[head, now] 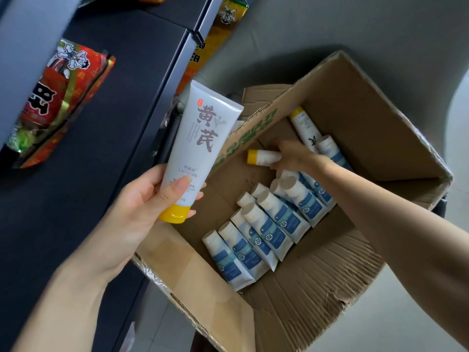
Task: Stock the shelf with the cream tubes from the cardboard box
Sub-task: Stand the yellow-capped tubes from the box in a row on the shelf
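Holds yellow-capped tube [195,148] in left hand [142,199], grips second tube [264,157] in cardboard box [253,128] with right hand [297,156], probably lifts toward shelf [114,97] next.

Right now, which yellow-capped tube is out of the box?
The tube in the left hand, lifted clear. The other two lie inside the box, one gripped by the right hand.

A dark blue-grey shelf unit [121,72] occupies the left side of the view, with a lighter rail [175,80] running diagonally along its edge. A red snack packet [53,105] lies on the dark surface, and a yellow packet [215,44] sits beyond the rail. The floor [355,26] is plain grey and evenly lit, with a paler area [460,110] at the right edge.
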{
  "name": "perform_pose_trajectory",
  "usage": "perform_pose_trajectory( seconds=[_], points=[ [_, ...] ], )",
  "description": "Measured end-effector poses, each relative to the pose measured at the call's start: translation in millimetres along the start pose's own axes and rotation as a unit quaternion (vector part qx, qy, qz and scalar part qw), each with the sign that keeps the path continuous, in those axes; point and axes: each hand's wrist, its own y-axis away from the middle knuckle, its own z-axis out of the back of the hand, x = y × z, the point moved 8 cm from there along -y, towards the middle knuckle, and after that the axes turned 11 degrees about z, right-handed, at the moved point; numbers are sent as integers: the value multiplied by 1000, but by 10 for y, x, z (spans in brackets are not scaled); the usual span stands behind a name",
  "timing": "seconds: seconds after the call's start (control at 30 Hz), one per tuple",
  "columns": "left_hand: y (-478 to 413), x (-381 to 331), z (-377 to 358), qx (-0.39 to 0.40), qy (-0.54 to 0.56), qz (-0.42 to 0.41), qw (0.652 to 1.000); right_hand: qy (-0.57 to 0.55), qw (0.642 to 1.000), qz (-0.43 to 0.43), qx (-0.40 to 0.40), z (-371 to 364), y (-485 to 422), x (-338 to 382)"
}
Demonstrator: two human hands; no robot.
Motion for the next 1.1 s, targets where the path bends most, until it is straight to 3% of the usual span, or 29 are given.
perform_pose_trajectory(
  seconds=[0.07, 0.23, 0.47, 0.63, 0.9, 1.0, 1.1],
  points=[
    [13, 10, 14, -3, -1, -2, 1000, 83, 996, -16, 19, 15, 19, -8],
    [69, 38, 68, -5, -1, -5, 1000, 170, 984, -48, 2, 151, 23, 4],
    [189, 131, 134, 1, 0, -20, 1000, 177, 983, 3, -49, 285, 202, 121],
    [372, 197, 122, 8, -5, -37, 999, 68, 996, 43, -38, 233, 480, 259],
    [959, 358, 201, 4, 28, -57, 998, -1, 993, 91, -73, 128, 1004, 696],
    [1207, 440, 223, -1, 39, -63, 997, -148, 986, 69, -22, -76, 1246, 815],
    [1442, 501, 239, -13, 54, -72, 996, -304, 951, 61, -15, -272, 1524, 951]
  ],
)
